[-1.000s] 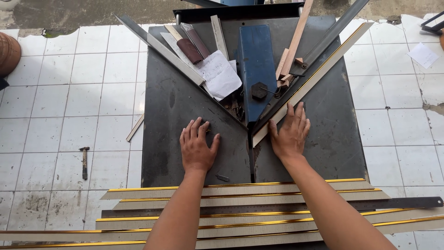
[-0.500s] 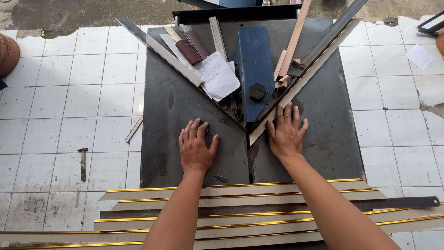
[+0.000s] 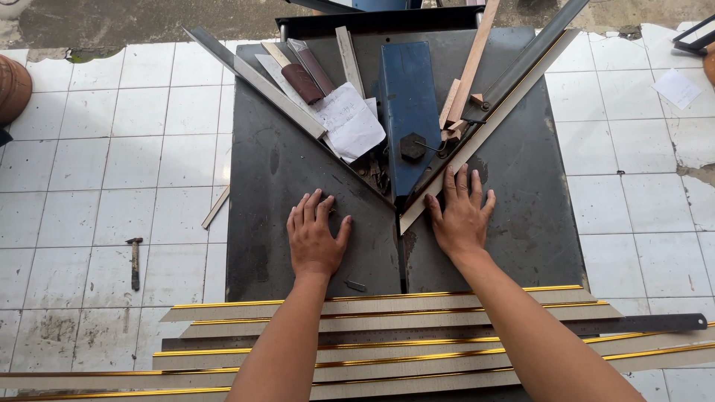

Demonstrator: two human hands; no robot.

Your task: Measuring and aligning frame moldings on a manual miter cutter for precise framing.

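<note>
Head view, looking down: I kneel at a dark metal mitre table (image 3: 298,171) set on a white tiled floor (image 3: 89,171), both palms flat on its top. My right hand (image 3: 462,216), at centre right of the frame, lies with fingers spread wide, fingertips touching the lower edge of a pale moulding strip (image 3: 488,126) that runs diagonally from the upper right down to the table's centre slot, hard against the right-hand angled fence (image 3: 521,56). My left hand (image 3: 314,237), at centre left, rests open and empty on bare plate, apart from the strip and below the left fence (image 3: 253,82). Neither hand grips anything.

As I judge it, the step in hand is seating the strip in the fence ahead of the blue cutter block (image 3: 408,104). The next move would call for steady pressure so the strip's cut end sits square at the slot without sliding.

The strip's lower end lies just left of my right index finger, between my two hands. A stack of gold-edged mouldings (image 3: 372,327) and a long steel ruler (image 3: 640,324) cross the bottom of the frame over my forearms' line. Crumpled paper (image 3: 350,123) and wood offcuts (image 3: 454,112) sit behind the fences, and a small hammer (image 3: 135,260) lies on the tiles at lower left.
</note>
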